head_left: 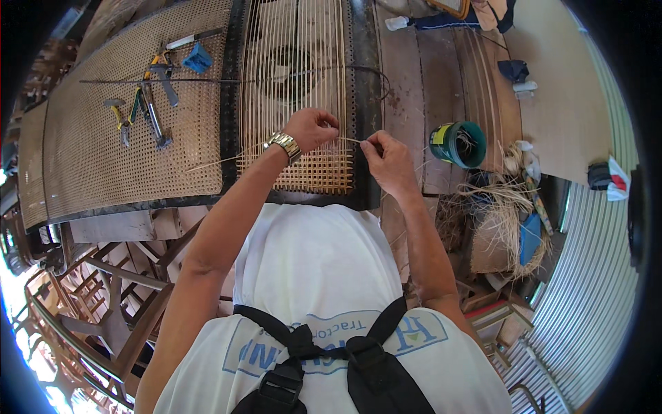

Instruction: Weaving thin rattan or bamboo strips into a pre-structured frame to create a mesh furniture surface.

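A dark panel frame (367,103) lies before me, strung lengthwise with pale cane strands (303,41). Across its near end is a tight woven cane band (314,181). My right hand (390,163), at the frame's right edge, pinches a thin cane strand (350,140) between thumb and fingers. That strand runs left toward my left hand (312,130), which rests over the strung cane with its fingers curled together; what its fingertips hold is hidden. A loose cane end (210,165) sticks out on the left. Beyond my hands, a long dark strip (165,81) crosses the strands.
On the finished cane panel (76,152) at left lie yellow-handled pliers (123,123), a hammer (156,117), a knife (193,38) and a blue crumpled piece (198,58). A green bucket (469,145) and heaped cane scraps (507,214) stand right. Wooden chair frames (131,303) crowd the lower left.
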Motion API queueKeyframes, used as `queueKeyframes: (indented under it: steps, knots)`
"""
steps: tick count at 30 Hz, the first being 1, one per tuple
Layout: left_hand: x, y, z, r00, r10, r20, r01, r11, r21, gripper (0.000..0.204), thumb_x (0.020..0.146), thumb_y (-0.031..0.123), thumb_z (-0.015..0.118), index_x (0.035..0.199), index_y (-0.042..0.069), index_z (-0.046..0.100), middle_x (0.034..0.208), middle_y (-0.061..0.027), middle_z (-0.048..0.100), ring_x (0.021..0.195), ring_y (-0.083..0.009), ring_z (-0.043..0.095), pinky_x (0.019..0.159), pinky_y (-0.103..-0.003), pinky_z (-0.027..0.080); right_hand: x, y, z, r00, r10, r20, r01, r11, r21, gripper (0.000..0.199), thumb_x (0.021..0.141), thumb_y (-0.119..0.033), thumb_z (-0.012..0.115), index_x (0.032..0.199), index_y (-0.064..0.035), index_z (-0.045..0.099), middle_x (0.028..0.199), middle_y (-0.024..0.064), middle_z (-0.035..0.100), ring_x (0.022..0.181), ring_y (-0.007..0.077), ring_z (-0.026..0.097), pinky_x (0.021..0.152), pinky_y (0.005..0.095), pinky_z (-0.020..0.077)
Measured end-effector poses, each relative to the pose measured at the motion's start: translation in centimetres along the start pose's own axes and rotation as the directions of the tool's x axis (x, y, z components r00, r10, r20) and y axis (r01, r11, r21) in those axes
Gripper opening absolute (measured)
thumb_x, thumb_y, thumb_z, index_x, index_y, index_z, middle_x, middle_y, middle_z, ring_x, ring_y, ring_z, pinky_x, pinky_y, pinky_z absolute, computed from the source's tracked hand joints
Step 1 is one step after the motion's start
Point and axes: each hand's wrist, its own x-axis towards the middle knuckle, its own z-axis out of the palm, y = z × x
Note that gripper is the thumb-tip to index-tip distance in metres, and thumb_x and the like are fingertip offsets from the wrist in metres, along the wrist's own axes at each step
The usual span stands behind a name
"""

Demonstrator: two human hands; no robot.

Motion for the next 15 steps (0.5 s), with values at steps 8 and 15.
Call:
queueKeyframes:
  steps: [8, 15]
  knots:
    - [-0.3, 0.6, 2.4, 0.954, -0.040, -0.298, 0.047, 0.999, 0.017, 0.028, 0.079, 0.031, 0.070, 0.093, 0.007, 0.076, 0.079, -0.0121, 0.074, 0.073, -0.0242, 0.072, 0.071, -0.035, 0.057, -0.1, -0.5, 0.1, 1.000, 0.009, -0.018, -0.009, 1.000, 0.022, 0.018, 0.092, -0.020, 0.066, 0.093, -0.0020, 0.067, 0.090, 0.0185, 0.071, 0.081, 0.0336, 0.069, 0.074, 0.0418, 0.0536]
    - [0.4, 3.6, 1.2, 0.966, 0.036, -0.254, 0.077, 0.904, 0.421, 0.024, 0.080, 0.026, 0.064, 0.086, 0.007, 0.076, 0.084, -0.0186, 0.072, 0.079, -0.0356, 0.071, 0.076, -0.043, 0.057, 0.3, -0.9, 0.2, 0.999, 0.033, -0.008, -0.033, 0.999, -0.033, 0.019, 0.091, -0.022, 0.066, 0.092, -0.0028, 0.068, 0.089, 0.0168, 0.072, 0.082, 0.0343, 0.069, 0.074, 0.0421, 0.0535]
